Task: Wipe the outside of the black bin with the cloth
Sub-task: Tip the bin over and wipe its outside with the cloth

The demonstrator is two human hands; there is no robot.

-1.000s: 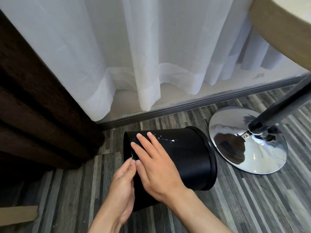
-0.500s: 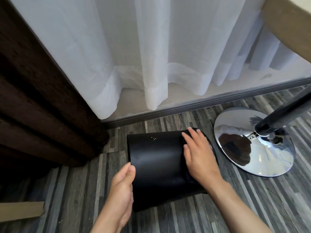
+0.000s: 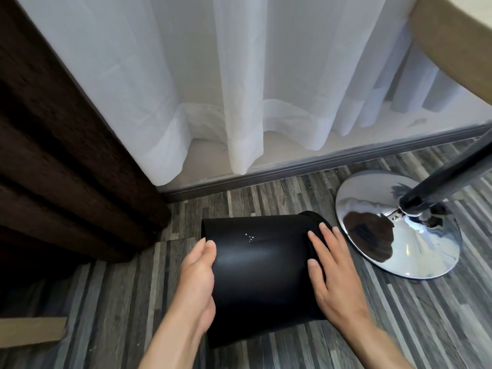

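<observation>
Since a second ago the right hand has slid from the base end to the rim end of the smooth black cylindrical plastic bin, which lies on its side on grey striped wood-look flooring. Both hands press flat, fingers extended, gripping nothing; the left hand cups the base edge. A chrome disc stand base sits just beside the rim.

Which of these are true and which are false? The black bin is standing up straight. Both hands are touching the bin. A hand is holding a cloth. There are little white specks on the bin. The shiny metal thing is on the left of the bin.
1. The black bin is standing up straight. False: it lies on its side on the floor.
2. Both hands touch the bin. True: the left hand is at one end, the right hand at the other.
3. A hand holds a cloth. False: no cloth is visible.
4. White specks are on the bin. True.
5. The shiny metal base is left of the bin. False: it is on the right.
</observation>
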